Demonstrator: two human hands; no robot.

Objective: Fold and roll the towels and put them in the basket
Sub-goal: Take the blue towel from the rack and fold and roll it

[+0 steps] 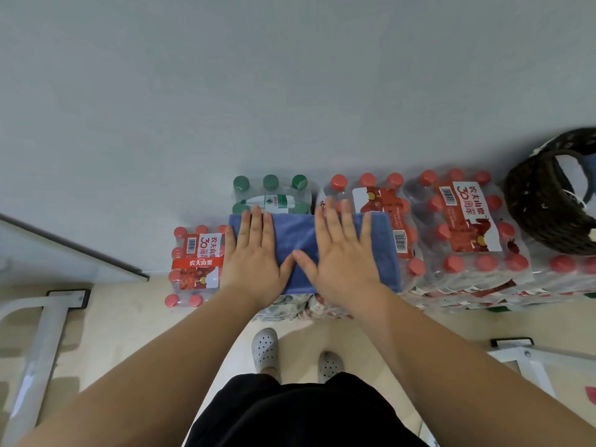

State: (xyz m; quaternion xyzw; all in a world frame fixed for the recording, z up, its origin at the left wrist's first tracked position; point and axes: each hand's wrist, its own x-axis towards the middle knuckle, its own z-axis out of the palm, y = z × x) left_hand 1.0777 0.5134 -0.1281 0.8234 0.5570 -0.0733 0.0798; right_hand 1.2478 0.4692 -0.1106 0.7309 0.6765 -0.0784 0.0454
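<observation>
Two bare hands, the left hand (254, 253) and the right hand (342, 253), press flat with fingers spread on a folded blue terry towel (295, 237). The towel lies atop shrink-wrapped packs of red-capped water bottles (464, 227). A dark woven wicker basket (548, 201) sits at three o'clock from the towel.

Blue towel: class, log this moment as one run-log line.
stage: flattening | left hand: flat on blue towel | right hand: flat on it | towel: atop bottle packs | basket: right

Plain pale grey wall (290, 75) filling upper view. Beige floor (135, 317) showing below, lying in soft even light. White metal frame leg (35, 356) standing at left edge, another white frame (529, 359) showing at right edge.
</observation>
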